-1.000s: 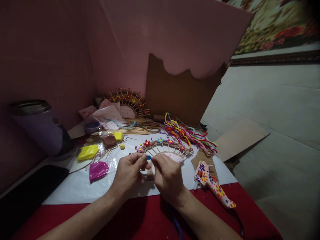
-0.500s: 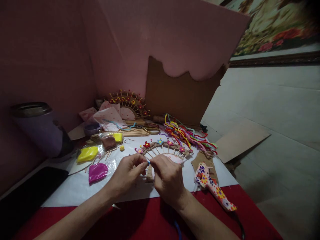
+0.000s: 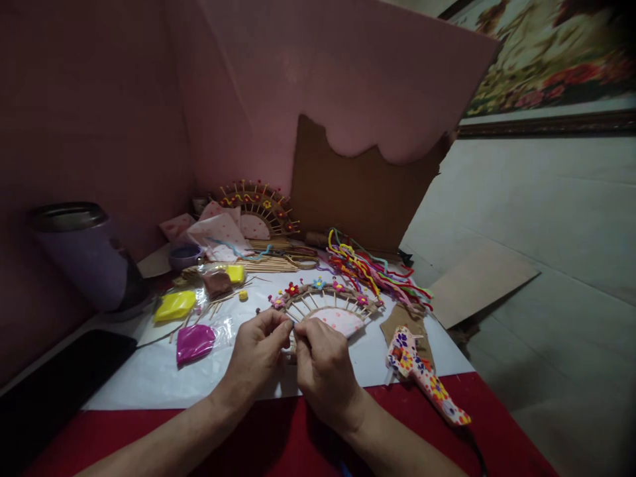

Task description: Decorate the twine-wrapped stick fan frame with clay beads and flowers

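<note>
My left hand (image 3: 262,344) and my right hand (image 3: 328,361) meet fingertip to fingertip, each closed in a pinch. Between them shows a bit of blue (image 3: 294,323), apparently part of a blue pipe cleaner; most of it is hidden. A blue strand (image 3: 344,469) also appears low, under my right forearm. Just behind the hands lies a half-round fan (image 3: 342,320) of thin sticks and dotted pink-white fabric, its brown rim set with small coloured flowers. My hands cover its near left part.
A flower-patterned glue gun (image 3: 422,374) lies at right on cardboard. Behind are bundled pipe cleaners (image 3: 368,265), wooden sticks (image 3: 263,264) and a second fan (image 3: 263,205). Bagged yellow clay (image 3: 175,306), magenta clay (image 3: 195,343), a dark flat device (image 3: 69,371) and a tumbler (image 3: 84,258) stand left.
My right hand has shifted slightly left and down, uncovering more of the fan's fabric. Less of the blue strand under the forearm shows. Both hands stay pinched together.
</note>
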`<state>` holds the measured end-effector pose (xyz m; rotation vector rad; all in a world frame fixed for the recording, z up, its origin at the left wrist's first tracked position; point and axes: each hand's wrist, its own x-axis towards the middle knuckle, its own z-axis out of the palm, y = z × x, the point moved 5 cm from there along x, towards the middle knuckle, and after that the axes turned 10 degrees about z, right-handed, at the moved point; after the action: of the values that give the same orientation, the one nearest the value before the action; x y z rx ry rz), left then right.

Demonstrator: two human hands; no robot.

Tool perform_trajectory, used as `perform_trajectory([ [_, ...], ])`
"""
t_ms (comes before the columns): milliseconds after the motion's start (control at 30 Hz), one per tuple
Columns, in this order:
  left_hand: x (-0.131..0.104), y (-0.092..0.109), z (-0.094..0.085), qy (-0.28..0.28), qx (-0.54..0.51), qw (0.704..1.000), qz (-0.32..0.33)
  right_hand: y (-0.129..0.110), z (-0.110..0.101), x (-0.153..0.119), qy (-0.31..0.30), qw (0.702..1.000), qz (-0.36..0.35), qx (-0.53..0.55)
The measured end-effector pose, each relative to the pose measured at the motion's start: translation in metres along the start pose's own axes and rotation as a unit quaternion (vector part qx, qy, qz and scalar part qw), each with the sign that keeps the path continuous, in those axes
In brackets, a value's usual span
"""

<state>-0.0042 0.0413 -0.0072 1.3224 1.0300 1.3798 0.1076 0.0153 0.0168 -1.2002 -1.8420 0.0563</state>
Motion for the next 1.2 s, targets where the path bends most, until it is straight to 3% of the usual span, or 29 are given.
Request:
perform_trajectory([
  [133, -0.002, -0.002, 0.004, 0.035, -0.064, 0.997, -0.024, 0.000, 0.000, 0.000, 0.018, 1.000, -0.002, -0.008],
  [233, -0.004, 0.003, 0.006, 0.030, -0.075, 0.997, -0.021, -0.001, -0.006, 0.002, 0.017, 1.000, -0.022, -0.009],
  [367, -0.007, 0.019, 0.004, -0.021, 0.030, 0.999, 0.037, -0.003, -0.018, 0.007, 0.015, 0.998, -0.056, -0.003],
  [467, -0.008, 0.035, 0.002, -0.076, 0.154, 0.979, 0.111, -0.004, -0.024, 0.010, 0.006, 0.996, -0.084, -0.001],
  [567, -0.009, 0.047, 0.001, -0.121, 0.305, 0.929, 0.174, -0.006, -0.024, 0.011, -0.012, 0.992, -0.123, -0.009],
  [767, -0.020, 0.056, 0.007, -0.127, 0.552, 0.765, 0.307, -0.009, -0.020, 0.009, -0.037, 0.983, -0.168, -0.055],
  [867, -0.025, 0.054, 0.008, -0.123, 0.570, 0.736, 0.343, -0.010, -0.018, 0.007, -0.053, 0.984, -0.167, -0.040],
  [933, -0.026, 0.054, 0.005, -0.114, 0.544, 0.756, 0.347, -0.011, -0.017, 0.006, -0.071, 0.984, -0.160, -0.016],
  [1100, -0.026, 0.050, -0.007, -0.117, 0.357, 0.889, 0.262, -0.011, -0.018, 0.004, -0.072, 0.984, -0.140, 0.079],
  [1200, -0.028, 0.042, -0.012, -0.107, 0.251, 0.941, 0.198, -0.011, -0.018, 0.000, -0.059, 0.983, -0.120, 0.128],
])
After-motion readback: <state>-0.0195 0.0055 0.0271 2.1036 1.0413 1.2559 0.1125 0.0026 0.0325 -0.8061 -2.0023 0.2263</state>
